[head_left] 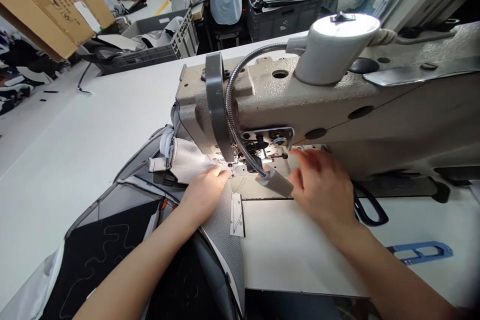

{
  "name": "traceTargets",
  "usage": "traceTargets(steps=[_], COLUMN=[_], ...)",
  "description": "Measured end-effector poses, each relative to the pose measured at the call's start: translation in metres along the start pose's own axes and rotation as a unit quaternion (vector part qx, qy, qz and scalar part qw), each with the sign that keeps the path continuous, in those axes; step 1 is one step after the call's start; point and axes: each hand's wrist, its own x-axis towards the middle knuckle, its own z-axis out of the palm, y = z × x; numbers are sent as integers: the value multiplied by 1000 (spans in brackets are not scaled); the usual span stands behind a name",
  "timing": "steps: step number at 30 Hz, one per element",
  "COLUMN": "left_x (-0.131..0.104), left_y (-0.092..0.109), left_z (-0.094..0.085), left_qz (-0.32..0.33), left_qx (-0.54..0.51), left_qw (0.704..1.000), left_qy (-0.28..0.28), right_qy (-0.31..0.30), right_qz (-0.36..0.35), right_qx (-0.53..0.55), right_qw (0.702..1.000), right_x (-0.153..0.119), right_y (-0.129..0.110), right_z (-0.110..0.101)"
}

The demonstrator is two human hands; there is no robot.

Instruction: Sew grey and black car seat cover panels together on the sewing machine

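Grey fabric assembly (227, 220) lies at the left end of the sewing machine (266, 102) — probably soft and floppy, best held flat near its edge. Left hand (204, 192) rests on it, pinch unclear — right hand (322, 185), thumb and forefinger apart, shows nothing held.

Left hand (204, 194) on grey fabric (227, 220), right hand (323, 191) at the sewing machine (272, 102)

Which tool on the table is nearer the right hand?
The black tool, its loop showing beside the right hand; the blue tool lies farther to the right.
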Motion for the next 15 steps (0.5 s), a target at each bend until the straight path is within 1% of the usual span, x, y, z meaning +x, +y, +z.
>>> traceTargets(steps=[1, 2, 4, 5, 7, 9, 11, 13, 15], left_x=[1, 2, 4, 4, 4, 4, 4, 3, 3], left_y=[2, 4, 7, 8, 6, 0, -7, -13, -14], left_z=[0, 1, 1, 2, 3, 5, 5, 4, 2], left_qz=[-2, -3, 2, 5, 11, 18, 38, 51, 39], left_qx=[17, 33, 51, 52, 43, 20, -21, -56, -45], left_qw=[1000, 999, 999, 999, 999, 1000, 999, 997, 998], left_qy=[-2, -5, -6, -2, 7, 11, 4, 4, 16], right_qy=[-2, -20, -84, -117, -167, -209, -252, -286, -292], right_qz=[-13, -40, -104, -129, -155, -158, -142, -125, -117], right_qx=[19, 46, 95, 110, 122, 130, 143, 156, 177], right_qw=[1000, 998, 986, 979, 966, 956, 947, 937, 933], right_x=[-9, -16, -23, -21, -10, 6, 20, 25, 23], right_y=[-3, -8, -22, -31, -47, -60, -66, -66, -64], right_z=[-3, -4, -4, -2, 5, 14, 25, 37, 47])
